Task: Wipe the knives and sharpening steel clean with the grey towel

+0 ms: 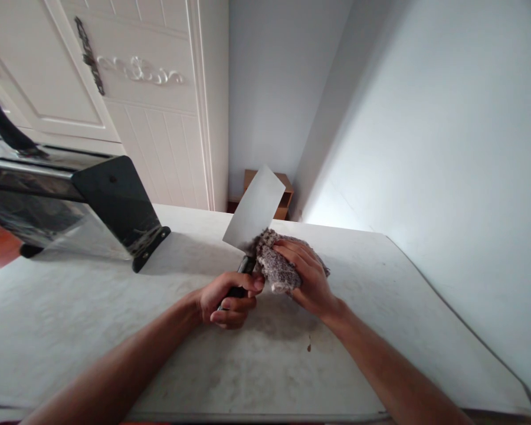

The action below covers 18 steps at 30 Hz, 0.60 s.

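My left hand (233,298) is wrapped around the black handle of a cleaver (257,206). Its broad rectangular blade points up and away from me, raised over the white tabletop. In my right hand (308,277) is a bunched, fuzzy grey-brown cloth (283,268). The cloth lies against the blade's base, close to where the handle begins, and hides that corner. Both hands are close together above the middle of the table, the right fingers curled over the top of the cloth.
On the left of the white table (194,366) stands a black-framed device (119,203) with clear panels and a black lever. White cabinets (159,124) rise behind it. A pale wall (446,130) borders the right side. Beyond the far edge sits a small wooden shelf unit (284,198).
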Tool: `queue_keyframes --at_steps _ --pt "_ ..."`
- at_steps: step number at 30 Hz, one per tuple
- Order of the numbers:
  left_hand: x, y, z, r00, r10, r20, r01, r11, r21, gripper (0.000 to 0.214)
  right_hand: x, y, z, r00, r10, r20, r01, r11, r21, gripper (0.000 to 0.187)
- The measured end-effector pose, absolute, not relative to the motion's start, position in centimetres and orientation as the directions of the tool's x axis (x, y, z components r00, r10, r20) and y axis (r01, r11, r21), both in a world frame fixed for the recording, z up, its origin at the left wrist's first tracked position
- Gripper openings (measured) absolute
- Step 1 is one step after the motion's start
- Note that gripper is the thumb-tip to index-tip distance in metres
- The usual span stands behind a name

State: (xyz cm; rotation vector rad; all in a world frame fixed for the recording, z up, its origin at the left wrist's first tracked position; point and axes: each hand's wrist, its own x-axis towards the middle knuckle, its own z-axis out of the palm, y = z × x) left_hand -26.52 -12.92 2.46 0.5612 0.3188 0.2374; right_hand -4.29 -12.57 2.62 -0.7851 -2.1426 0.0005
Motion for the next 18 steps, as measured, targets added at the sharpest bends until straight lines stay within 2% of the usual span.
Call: queue_keyframes --at_steps 5,13,18 --pt "-26.78 -12.85 2.48 0.925 0.304 -0.229 -0.129 0.816 0.563 0.014 -4.22 -12.40 2.75 -0.445 0.563 0.697 0.568 0.779 -0.267 0.056" --pt "-27.29 -12.68 2.62 0.951 0.209 -0.226 -0.022 0.779 0.626 0.006 -4.37 -12.37 2.84 -0.456 0.559 0.692 0.547 0.790 -0.278 0.057" --pt "-27.27 -12.67 2.75 0.958 0.153 -0.243 0.039 0.771 0.636 0.005 -4.05 -12.32 2.40 -0.337 0.586 0.737 0.512 0.771 -0.378 0.052"
